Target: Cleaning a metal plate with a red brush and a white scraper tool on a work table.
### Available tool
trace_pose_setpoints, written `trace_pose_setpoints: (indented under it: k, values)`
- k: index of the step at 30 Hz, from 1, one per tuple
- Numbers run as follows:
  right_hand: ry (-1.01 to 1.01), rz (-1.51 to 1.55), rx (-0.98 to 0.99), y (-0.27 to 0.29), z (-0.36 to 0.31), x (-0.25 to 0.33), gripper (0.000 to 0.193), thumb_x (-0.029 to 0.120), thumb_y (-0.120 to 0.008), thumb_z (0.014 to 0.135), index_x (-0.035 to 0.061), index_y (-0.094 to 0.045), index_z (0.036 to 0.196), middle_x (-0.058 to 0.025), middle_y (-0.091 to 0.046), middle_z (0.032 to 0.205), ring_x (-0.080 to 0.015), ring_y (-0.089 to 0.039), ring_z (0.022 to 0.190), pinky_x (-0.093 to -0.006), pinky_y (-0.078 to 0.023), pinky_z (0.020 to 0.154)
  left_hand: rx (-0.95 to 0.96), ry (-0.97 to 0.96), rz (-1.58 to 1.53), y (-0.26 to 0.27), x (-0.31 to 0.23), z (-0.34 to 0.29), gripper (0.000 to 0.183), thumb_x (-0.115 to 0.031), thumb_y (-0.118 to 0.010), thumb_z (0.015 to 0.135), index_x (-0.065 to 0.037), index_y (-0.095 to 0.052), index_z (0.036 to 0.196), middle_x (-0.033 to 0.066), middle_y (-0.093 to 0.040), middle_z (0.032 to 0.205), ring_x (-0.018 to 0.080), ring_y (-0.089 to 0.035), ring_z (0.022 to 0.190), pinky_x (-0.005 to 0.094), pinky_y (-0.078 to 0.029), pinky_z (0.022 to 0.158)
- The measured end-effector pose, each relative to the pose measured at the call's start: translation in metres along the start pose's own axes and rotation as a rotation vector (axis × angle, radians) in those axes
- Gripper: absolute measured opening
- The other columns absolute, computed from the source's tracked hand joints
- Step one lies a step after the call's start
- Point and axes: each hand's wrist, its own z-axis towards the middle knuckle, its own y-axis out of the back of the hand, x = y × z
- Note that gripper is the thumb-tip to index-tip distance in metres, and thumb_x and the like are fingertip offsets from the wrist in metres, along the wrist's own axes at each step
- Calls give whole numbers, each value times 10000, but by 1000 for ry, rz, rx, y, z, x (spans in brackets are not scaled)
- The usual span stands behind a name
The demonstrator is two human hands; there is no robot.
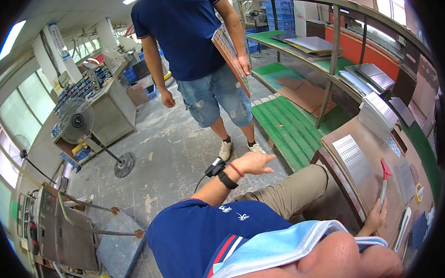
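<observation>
My left hand [255, 163] is stretched out in mid-air over the floor, its fingers extended and holding nothing. A black watch-like band and a small black device sit on that wrist, with a red cord beside them. On the right, my right hand [375, 218] rests at the brown worktable [330, 135], fingers closed around the grey handle of a red-headed scraper-like tool [384, 175]. Near it lie a white-handled, slim tool [403, 229], a roll of tape [419, 193] and a pale flat sheet [406, 180]. A sheet with rows of slots [349, 156] lies farther up the table.
Another person [180, 37] stands ahead, a brown-edged panel [232, 60] under one arm. A stack of pale panels [378, 111] stands on the table's far end. Green shelving [286, 129] runs along the right. A pedestal fan [79, 119] and a blue-topped platform [119, 245] stand left.
</observation>
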Motion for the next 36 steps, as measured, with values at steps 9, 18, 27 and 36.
trace_pose_setpoints:
  k: [9, 18, 27, 36]
  values:
    - [18, 41, 9, 12, 2, 20, 335, 250, -660, 925, 91, -662, 1221, -199, -686, 1074, -345, -671, 921, -395, -507, 780, 184, -14, 94, -17, -24, 7, 620, -442, -668, 852, -33, -512, 1291, 207, -663, 1016, 390, -637, 964, 477, -510, 789]
    - [22, 48, -7, 6, 1, 6, 333, 249, -668, 921, 100, -666, 1219, -189, -685, 1105, -324, -672, 950, -378, -509, 796, 64, -201, 45, -4, -55, 28, 623, -404, -686, 847, -41, -499, 1317, 180, -628, 1159, 381, -624, 1005, 456, -509, 843]
    - [-8, 52, 5, 1, 4, 7, 332, 259, -668, 921, 125, -667, 1225, -181, -689, 1087, -316, -668, 951, -376, -502, 804, 121, -98, 71, -23, -34, 20, 627, -420, -676, 848, -24, -513, 1306, 194, -629, 1172, 386, -625, 1006, 465, -507, 852]
    - [-31, 7, 19, 10, -2, 2, 332, 263, -667, 922, 130, -668, 1226, -179, -690, 1087, -314, -668, 951, -375, -501, 805, 133, -125, 85, -17, -49, 21, 595, -391, -681, 836, -40, -528, 1291, 172, -650, 1113, 376, -635, 991, 454, -515, 837]
